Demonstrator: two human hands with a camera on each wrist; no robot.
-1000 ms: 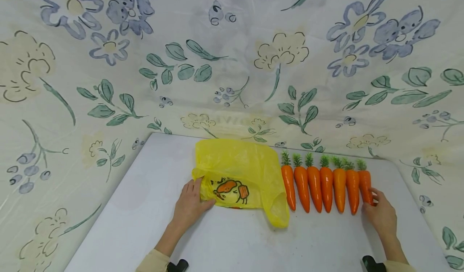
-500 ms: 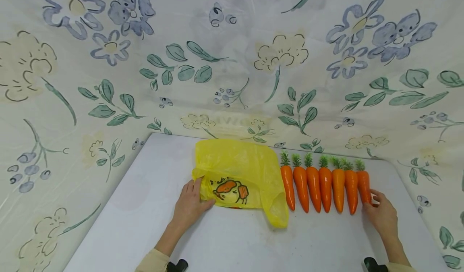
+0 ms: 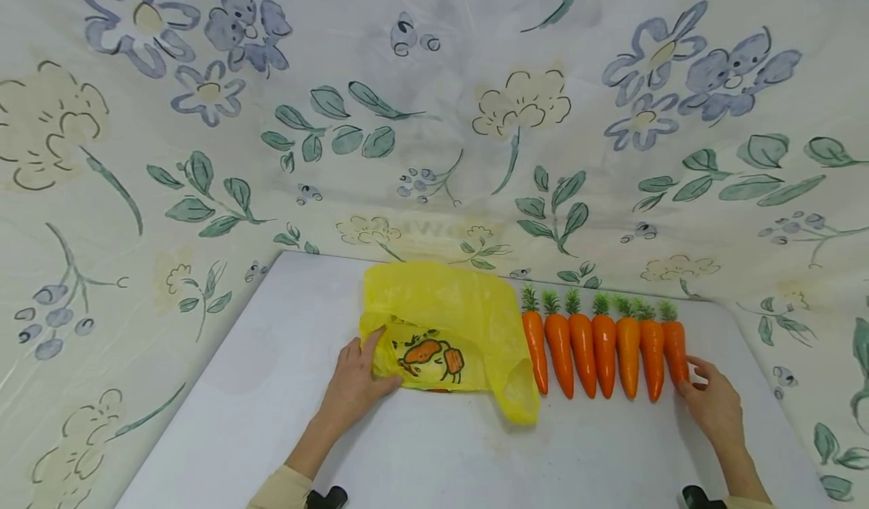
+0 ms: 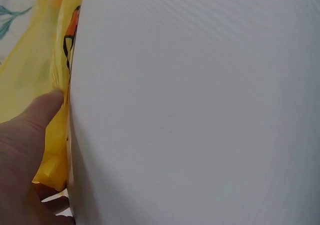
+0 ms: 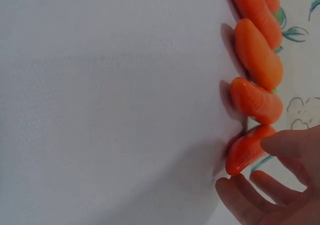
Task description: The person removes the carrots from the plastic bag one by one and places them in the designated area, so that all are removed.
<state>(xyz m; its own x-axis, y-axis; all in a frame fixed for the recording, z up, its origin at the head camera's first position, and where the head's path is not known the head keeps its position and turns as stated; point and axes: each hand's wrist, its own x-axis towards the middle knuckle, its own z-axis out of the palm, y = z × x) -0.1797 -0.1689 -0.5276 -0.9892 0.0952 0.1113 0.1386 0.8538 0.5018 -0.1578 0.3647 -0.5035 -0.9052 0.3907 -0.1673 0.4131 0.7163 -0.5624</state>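
Note:
A yellow plastic bag with a printed cartoon lies flat on the white table, its handle part pointing toward the front right. My left hand rests at its left edge. In the left wrist view the thumb touches the bag; the other fingers are partly hidden. To the bag's right, several orange carrots with green tops lie side by side in a row. Beside the rightmost carrot, my right hand has its thumb against the carrot's side, with the other fingers loosely bent and apart from it.
The white tabletop extends in front of the bag and carrots. A floral cloth hangs behind the table and continues along both sides. Dark straps or mounts show at both wrists.
The view has shifted slightly, so the carrots and bag sit a little further left in the picture. The right hand has drawn slightly away from the rightmost carrot. The left hand stays at the bag.

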